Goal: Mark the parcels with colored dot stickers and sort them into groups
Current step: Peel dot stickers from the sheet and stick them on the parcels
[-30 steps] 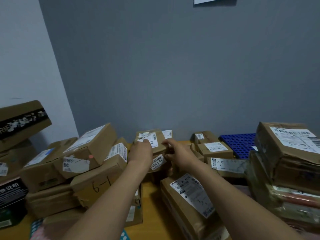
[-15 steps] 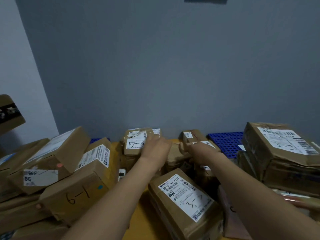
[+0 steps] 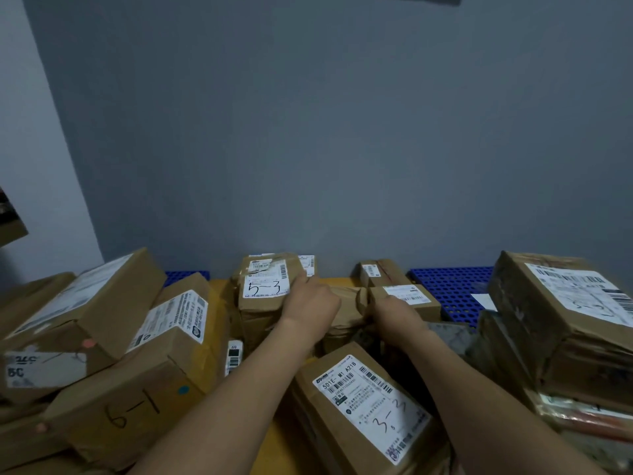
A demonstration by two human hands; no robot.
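left hand (image 3: 310,303) now flat against 5-3 box (image 3: 265,286) | right hand (image 3: 394,311) reached further in, grip unclear | boxes unmoved

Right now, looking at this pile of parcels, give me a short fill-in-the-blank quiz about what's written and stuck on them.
1. The parcel beside the left hand has ___ handwritten on its label.
2. The box marked 6-1 carries a dot sticker coloured ___.
3. The near parcel between the forearms has ___ handwritten on its label.
4. The grid mat by the wall is coloured ___.

Missing words: 5-3; blue; 3-3; blue
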